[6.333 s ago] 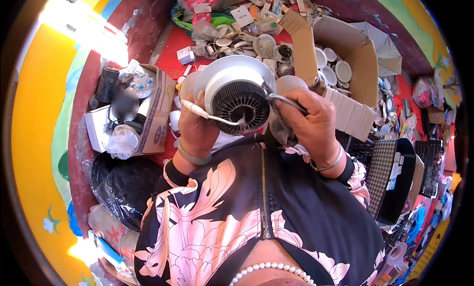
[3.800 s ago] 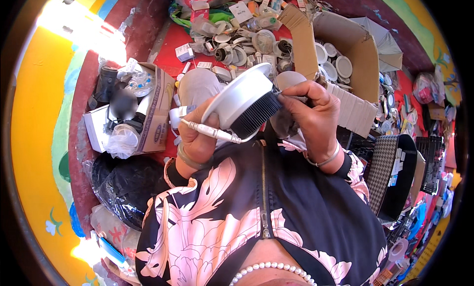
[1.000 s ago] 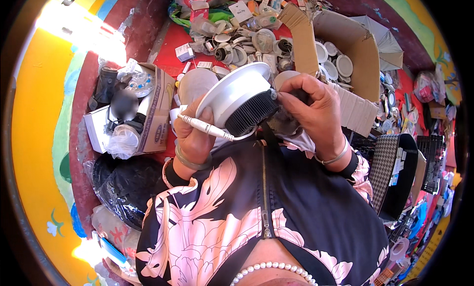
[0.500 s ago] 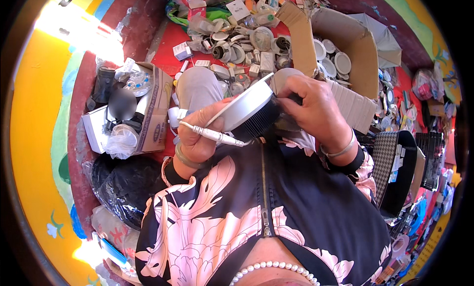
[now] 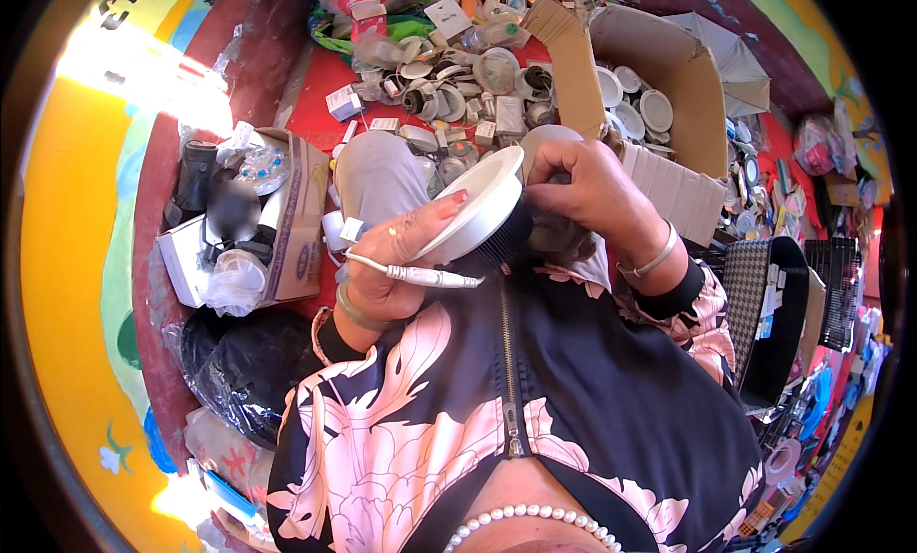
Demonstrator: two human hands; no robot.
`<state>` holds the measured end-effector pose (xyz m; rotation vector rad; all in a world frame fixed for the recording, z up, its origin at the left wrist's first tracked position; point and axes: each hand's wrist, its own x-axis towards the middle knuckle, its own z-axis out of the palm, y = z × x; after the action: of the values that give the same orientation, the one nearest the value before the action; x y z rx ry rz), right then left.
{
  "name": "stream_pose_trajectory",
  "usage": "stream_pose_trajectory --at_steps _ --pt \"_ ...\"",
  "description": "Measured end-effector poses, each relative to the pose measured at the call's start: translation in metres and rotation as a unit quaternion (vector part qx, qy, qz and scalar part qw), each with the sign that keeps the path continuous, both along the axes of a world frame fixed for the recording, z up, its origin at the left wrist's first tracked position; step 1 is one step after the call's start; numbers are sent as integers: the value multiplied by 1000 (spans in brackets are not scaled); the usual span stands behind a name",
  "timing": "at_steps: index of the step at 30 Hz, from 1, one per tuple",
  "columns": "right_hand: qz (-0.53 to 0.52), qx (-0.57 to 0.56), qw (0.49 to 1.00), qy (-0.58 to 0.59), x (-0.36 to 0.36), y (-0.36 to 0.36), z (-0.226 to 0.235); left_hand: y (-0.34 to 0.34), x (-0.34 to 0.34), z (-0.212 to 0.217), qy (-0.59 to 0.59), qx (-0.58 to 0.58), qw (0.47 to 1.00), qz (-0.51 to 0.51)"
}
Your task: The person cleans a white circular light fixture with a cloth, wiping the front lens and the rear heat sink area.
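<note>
My left hand (image 5: pixel 382 266) grips a round recessed downlight (image 5: pixel 482 195) by its white rim, thumb on the front side. The light is tilted, and black cooling fins (image 5: pixel 504 240) show behind the rim. A white cable with a plug connector (image 5: pixel 444 278) hangs by my left fingers. My right hand (image 5: pixel 594 188) is beside the light's right edge, fingers curled and pinched together near the fins. What those fingertips hold, if anything, is hidden. My knees are just beyond the light.
Ahead, a heap of used lamps and small boxes (image 5: pixel 458 99) covers a red cloth. An open cardboard box (image 5: pixel 702 71) with round white lights stands ahead right. Another carton (image 5: pixel 304 219) of mixed goods is at left, above a black plastic bag (image 5: pixel 234 372). Checked and black bins (image 5: pixel 764 314) stand at right.
The downlight has turned so more of its white front shows. My right hand has shifted slightly up and away from the fins. The left hand still grips the rim.
</note>
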<state>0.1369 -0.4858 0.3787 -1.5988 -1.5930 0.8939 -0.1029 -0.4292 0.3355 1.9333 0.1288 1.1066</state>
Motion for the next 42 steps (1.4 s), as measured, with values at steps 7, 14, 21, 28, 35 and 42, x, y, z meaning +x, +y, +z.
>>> stream_pose_trajectory --at_steps 7,14,21,28,35,42 --pt "48 59 996 -40 -4 -10 15 -15 2 -19 -128 -335 931 68" --pt "29 139 988 -65 -15 -16 -4 6 7 -18 -303 -539 786 -17" --pt "-54 82 991 91 -10 -14 15 17 2 -10 -345 -588 724 -108" --pt "-86 280 955 37 -34 -3 33 18 8 -15 -324 -617 705 -129" --pt "-66 360 929 -55 -40 12 9 14 14 -10 -294 -618 727 -58" --pt "-13 53 988 146 -12 4 13 33 2 -30 -348 -652 664 -114"
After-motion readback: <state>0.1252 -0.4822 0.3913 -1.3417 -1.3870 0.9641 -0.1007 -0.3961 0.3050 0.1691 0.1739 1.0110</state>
